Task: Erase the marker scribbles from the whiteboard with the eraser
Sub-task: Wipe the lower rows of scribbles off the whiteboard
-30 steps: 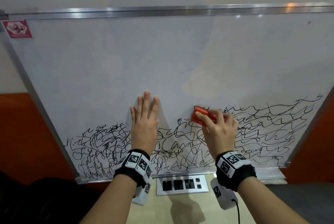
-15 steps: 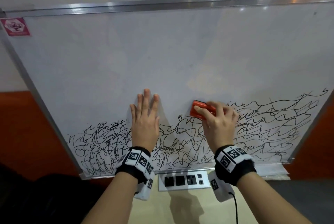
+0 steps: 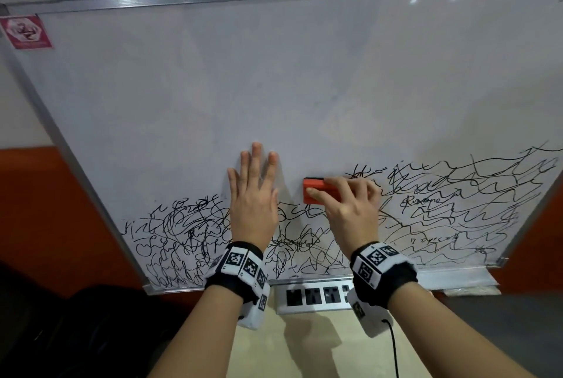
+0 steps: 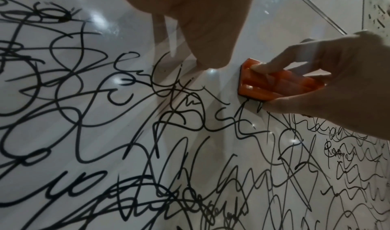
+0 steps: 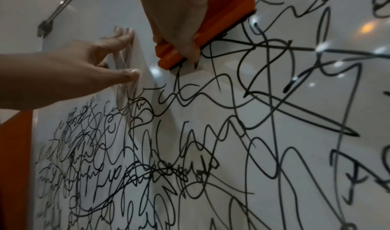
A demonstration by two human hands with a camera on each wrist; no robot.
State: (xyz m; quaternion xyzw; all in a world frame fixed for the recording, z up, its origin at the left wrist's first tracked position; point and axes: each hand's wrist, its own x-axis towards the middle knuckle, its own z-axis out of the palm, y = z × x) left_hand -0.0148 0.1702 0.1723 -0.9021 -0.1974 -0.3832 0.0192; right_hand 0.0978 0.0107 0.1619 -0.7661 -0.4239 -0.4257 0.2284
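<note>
Erasing in progress: right hand (image 3: 350,210) grips the orange eraser (image 3: 313,191), pressed to the whiteboard (image 3: 274,88) at the scribbles' (image 3: 457,210) upper edge. Left hand (image 3: 253,200) flat, fingers straight (bracing). Next: sweep downward through the remaining band

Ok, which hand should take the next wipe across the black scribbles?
Right. The right hand already grips the orange plastic eraser against the whiteboard, at the top edge of the black marker scribbles. The left hand lies flat, bracing the board.
</note>
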